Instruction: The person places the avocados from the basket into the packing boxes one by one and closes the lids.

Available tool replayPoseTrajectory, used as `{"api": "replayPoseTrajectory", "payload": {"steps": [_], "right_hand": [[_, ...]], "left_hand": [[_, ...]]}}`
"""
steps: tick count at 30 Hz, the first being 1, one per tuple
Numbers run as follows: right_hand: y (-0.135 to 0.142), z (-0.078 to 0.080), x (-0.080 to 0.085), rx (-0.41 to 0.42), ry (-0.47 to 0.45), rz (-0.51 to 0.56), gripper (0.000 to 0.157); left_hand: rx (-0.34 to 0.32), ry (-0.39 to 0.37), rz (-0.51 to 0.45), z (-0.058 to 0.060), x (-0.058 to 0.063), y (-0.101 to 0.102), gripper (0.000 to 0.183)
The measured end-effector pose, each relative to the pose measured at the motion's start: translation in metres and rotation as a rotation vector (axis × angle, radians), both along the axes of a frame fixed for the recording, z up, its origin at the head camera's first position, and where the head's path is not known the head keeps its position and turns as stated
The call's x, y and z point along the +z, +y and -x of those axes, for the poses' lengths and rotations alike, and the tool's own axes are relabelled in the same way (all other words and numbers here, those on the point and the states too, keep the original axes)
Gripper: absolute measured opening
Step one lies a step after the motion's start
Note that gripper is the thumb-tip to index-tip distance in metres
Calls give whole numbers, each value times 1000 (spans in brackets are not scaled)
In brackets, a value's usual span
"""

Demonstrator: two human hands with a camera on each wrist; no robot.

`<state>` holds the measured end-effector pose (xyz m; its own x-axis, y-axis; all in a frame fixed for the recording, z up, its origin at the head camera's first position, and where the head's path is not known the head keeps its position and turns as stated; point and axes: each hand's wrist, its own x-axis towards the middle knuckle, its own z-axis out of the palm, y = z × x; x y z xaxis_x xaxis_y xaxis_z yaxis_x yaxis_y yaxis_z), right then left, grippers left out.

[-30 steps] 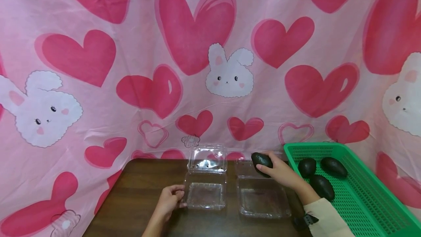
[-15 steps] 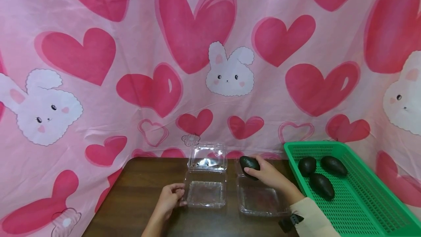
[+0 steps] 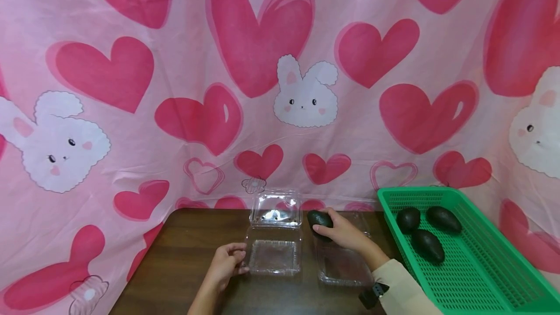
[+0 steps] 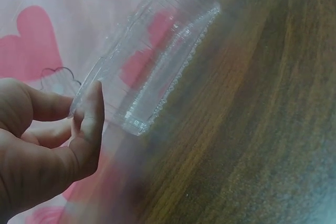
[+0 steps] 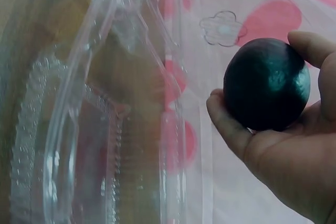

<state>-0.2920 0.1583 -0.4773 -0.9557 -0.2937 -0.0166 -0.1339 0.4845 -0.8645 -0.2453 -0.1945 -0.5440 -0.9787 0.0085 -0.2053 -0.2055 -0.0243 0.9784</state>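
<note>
A dark avocado (image 3: pixel 319 225) is in my right hand (image 3: pixel 347 235), gripped between thumb and fingers. In the head view it overlaps the raised lid of the right clear plastic clamshell box (image 3: pixel 345 282). The right wrist view shows the avocado (image 5: pixel 266 85) round and glossy, end on. At the left, another clear clamshell box (image 3: pixel 274 273) lies with its lid (image 3: pixel 276 208) standing open behind it, bare inside. My left hand (image 3: pixel 225 264) pinches that box's left rim; in the left wrist view the fingers (image 4: pixel 94 124) take the thin plastic edge.
A green perforated basket (image 3: pixel 472 276) stands on the right, with avocados (image 3: pixel 428 247) at its far left end. The brown wooden table (image 3: pixel 183 252) ends at a pink heart-patterned cloth (image 3: pixel 302 23) hanging behind. A dark wrist device (image 3: pixel 374 295) sits on my right wrist.
My right hand has carried the avocado leftward, away from the basket side and across the right box's lid. The left hand stays at the left box's rim.
</note>
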Motion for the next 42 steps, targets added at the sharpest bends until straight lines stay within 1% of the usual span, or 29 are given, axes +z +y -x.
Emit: {"api": "replayPoseTrajectory", "payload": {"steps": [3, 7, 12, 23, 28, 34, 39, 42], "right_hand": [[-6, 1, -2, 34, 7, 14, 60], [-14, 2, -2, 74, 21, 33, 59], [-24, 3, -3, 82, 35, 25, 58], [-44, 4, -3, 118, -30, -1, 61], [-55, 5, -5, 144, -24, -13, 61], [-67, 2, -4, 182, -47, -48, 63], [-77, -1, -3, 189, -73, -56, 64], [-85, -1, -5, 190, -59, -60, 62]], "left_hand": [[-14, -3, -2, 0, 1, 0, 34], [-12, -3, -4, 1, 0, 0, 34], [-14, -10, -3, 1, 0, 0, 35], [-20, -3, -1, 0, 1, 0, 33], [-18, 0, 4, 0, 1, 0, 34], [-14, -2, 8, 0, 2, 0, 34], [-8, 6, 11, -1, 2, 1, 33], [-10, 11, 11, -1, 2, 1, 34]]}}
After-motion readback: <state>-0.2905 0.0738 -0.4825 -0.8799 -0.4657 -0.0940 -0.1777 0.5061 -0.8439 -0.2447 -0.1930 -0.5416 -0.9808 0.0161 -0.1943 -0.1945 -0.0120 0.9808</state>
